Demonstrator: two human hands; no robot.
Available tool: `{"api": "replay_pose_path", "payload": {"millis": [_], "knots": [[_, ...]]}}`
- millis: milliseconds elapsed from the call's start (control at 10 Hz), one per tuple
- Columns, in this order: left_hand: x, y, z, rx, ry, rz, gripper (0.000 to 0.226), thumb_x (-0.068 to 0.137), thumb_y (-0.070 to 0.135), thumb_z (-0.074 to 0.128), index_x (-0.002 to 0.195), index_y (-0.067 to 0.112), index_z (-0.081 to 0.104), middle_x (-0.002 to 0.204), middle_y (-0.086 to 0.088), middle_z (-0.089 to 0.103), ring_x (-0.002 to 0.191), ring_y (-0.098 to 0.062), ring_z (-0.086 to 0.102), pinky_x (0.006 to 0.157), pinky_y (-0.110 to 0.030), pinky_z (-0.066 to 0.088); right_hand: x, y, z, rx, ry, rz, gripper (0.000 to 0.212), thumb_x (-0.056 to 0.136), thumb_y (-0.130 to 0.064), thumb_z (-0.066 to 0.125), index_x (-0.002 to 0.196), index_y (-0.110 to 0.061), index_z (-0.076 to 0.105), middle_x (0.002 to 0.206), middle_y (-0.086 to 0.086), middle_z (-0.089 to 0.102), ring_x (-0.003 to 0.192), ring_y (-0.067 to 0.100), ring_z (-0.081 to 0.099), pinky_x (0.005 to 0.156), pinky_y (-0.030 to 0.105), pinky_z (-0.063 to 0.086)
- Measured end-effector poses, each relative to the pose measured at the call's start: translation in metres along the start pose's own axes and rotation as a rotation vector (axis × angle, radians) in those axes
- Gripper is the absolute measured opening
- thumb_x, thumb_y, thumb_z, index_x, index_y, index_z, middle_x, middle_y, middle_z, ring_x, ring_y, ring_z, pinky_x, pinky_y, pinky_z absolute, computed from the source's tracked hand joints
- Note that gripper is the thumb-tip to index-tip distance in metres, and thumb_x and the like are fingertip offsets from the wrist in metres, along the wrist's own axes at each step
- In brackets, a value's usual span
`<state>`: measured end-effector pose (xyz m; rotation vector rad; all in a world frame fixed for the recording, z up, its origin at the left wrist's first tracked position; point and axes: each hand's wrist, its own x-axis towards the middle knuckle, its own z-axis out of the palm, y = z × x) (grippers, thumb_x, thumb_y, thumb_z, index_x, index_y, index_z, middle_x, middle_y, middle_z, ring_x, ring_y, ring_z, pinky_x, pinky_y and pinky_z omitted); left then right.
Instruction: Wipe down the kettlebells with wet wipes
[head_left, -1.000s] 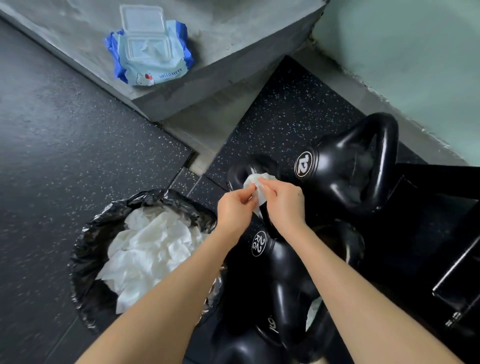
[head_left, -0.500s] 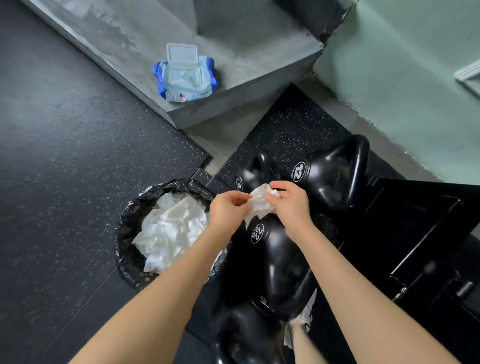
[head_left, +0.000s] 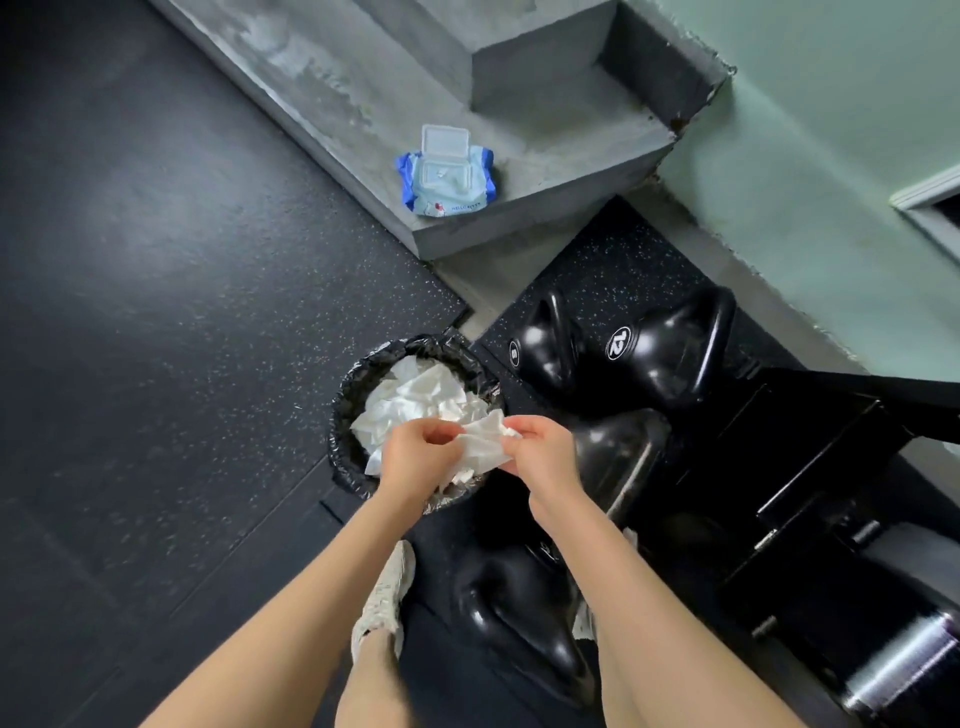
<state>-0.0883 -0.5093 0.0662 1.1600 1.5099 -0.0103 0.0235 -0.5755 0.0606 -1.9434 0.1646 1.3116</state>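
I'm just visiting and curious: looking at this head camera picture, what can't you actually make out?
- Nearest kettlebell: any number is out of sight; the right forearm crosses it.
- Middle kettlebell: partly behind the right hand.
- Wipe held by both hands, left hand included: whether it is dirty is too small to tell.
- Bin: depth is hidden by crumpled wipes.
- Wipe pack: its print is too small to read.

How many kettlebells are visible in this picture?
4: one marked 8, one marked 12 beside it, one behind the right hand, one between the forearms. More may be hidden.
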Motion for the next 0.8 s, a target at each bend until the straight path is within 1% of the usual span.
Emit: {"api": "replay_pose_path", "payload": {"millis": [100,200,300,400,500,600,700,800], "knots": [[0.006,-0.010,-0.034,0.044,0.016,0.025,0.017,0.075,0.005,0.065,0.090,0.010,0.072,0.080,-0.001,0.069,0.067,-0.012,0.057,0.053,-0.015,0.044,-0.016,0.016,0.038,0.089,0.042,0.051,0.029,0.076,0.011,0.055,0.092,-0.012,0.063,0.104,0.016,0.065,0.088,0.028,0.065,0.066,0.034,0.056],[0.016,-0.017,-0.058,0.064,-0.014,0.035,0.026,0.076,0.006,0.062,0.100,0.011,0.073,0.096,-0.004,0.073,0.081,-0.014,0.061,0.070,-0.023,0.046,-0.027,0.024,0.070,0.145,0.094,0.053,0.029,0.080,0.007,0.056,0.103,-0.008,0.064,0.104,0.010,0.063,0.083,0.023,0.063,0.061,0.026,0.051],[0.029,-0.021,-0.070,0.075,-0.109,0.058,0.033,0.083,0.004,0.058,0.114,0.010,0.068,0.116,-0.005,0.068,0.106,-0.016,0.061,0.087,-0.025,0.046,-0.024,0.030,0.089,0.187,0.154,0.040,0.026,0.086,0.003,0.053,0.109,-0.004,0.062,0.102,0.009,0.063,0.078,0.021,0.063,0.074,0.034,0.057],[0.038,-0.024,-0.073,0.104,-0.182,0.058,0.042,0.087,-0.001,0.047,0.128,0.009,0.057,0.132,-0.005,0.058,0.112,-0.017,0.058,0.090,-0.023,0.043,-0.021,0.035,0.097,0.153,0.158,0.039,0.030,0.089,0.001,0.051,0.117,-0.005,0.060,0.104,0.004,0.060,0.081,0.019,0.063,0.082,0.037,0.057],[0.043,-0.027,-0.074,0.150,-0.188,0.064,0.053,0.085,-0.004,0.039,0.133,0.015,0.052,0.138,-0.002,0.053,0.081,-0.008,0.057,0.067,-0.019,0.043,-0.019,0.040,0.098,0.104,0.115,0.047,0.038,0.088,-0.001,0.051,0.125,-0.006,0.056,0.101,0.000,0.059,0.086,0.019,0.060,0.090,0.043,0.054],[0.040,-0.028,-0.078,0.151,-0.127,0.086,0.051,0.085,-0.005,0.040,0.131,0.013,0.054,0.137,-0.003,0.054,0.079,-0.003,0.053,0.060,-0.007,0.042,-0.024,0.043,0.098,-0.004,0.103,0.032,0.041,0.088,-0.005,0.052,0.128,-0.008,0.054,0.124,0.006,0.058,0.106,0.022,0.058,0.096,0.045,0.050],[0.030,-0.031,-0.083,0.144,-0.075,0.110,0.049,0.085,-0.006,0.040,0.128,0.013,0.057,0.132,-0.003,0.058,0.100,-0.011,0.056,0.077,-0.017,0.042,-0.032,0.045,0.091,-0.025,0.143,-0.015,0.026,0.086,-0.005,0.053,0.109,-0.007,0.066,0.105,0.006,0.065,0.092,0.021,0.060,0.089,0.043,0.054],[0.015,-0.026,-0.091,0.128,-0.020,0.122,0.045,0.084,-0.005,0.042,0.120,0.013,0.063,0.123,-0.002,0.063,0.093,-0.012,0.059,0.076,-0.023,0.045,-0.051,0.041,0.072,0.072,0.141,-0.028,0.018,0.086,-0.002,0.055,0.071,-0.007,0.064,0.068,0.007,0.058,0.062,0.019,0.055,0.069,0.038,0.056]]}}
